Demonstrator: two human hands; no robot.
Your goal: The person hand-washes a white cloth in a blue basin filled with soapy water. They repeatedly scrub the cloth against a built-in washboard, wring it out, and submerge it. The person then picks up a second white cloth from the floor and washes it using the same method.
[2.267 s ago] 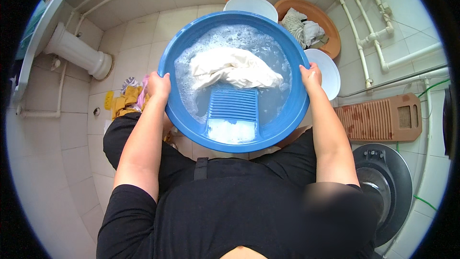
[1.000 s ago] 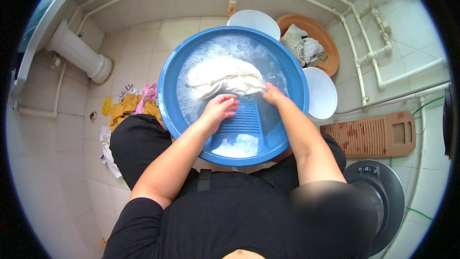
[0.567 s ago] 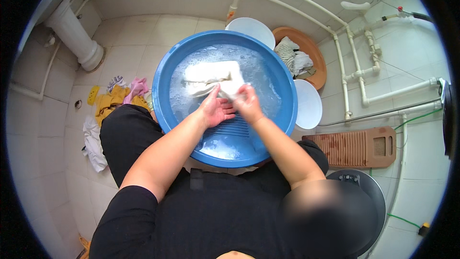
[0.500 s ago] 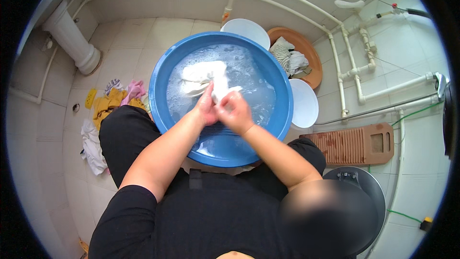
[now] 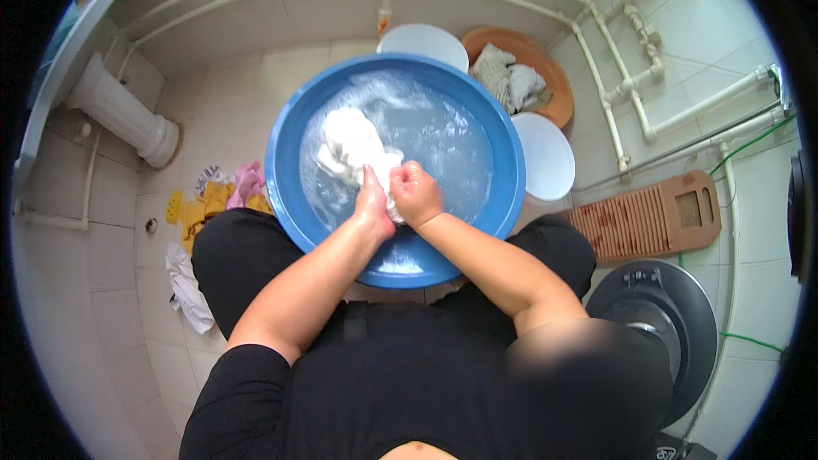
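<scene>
A large round blue basin (image 5: 514, 196) of soapy water stands between my knees. Over the water, a wet white cloth (image 5: 349, 145) trails away from me, bunched at its far end. My left hand (image 5: 373, 209) is closed around its near part, thumb uppermost. Pressed close beside it, my right hand (image 5: 416, 193) makes a fist on the same cloth. The fingers' inner sides and the cloth's exact kind are hidden.
A ribbed brown washboard (image 5: 630, 220) and a round black appliance (image 5: 694, 315) lie on the right. Beyond the basin sit an orange-brown tub (image 5: 558, 85) holding cloths and two round white containers. Coloured clothes (image 5: 209, 204) and white fabric (image 5: 189, 294) are on the left floor.
My right hand has closed on the cloth and sits lower against my left. The cloth is gathered more narrowly, and the whole view has shifted slightly.
</scene>
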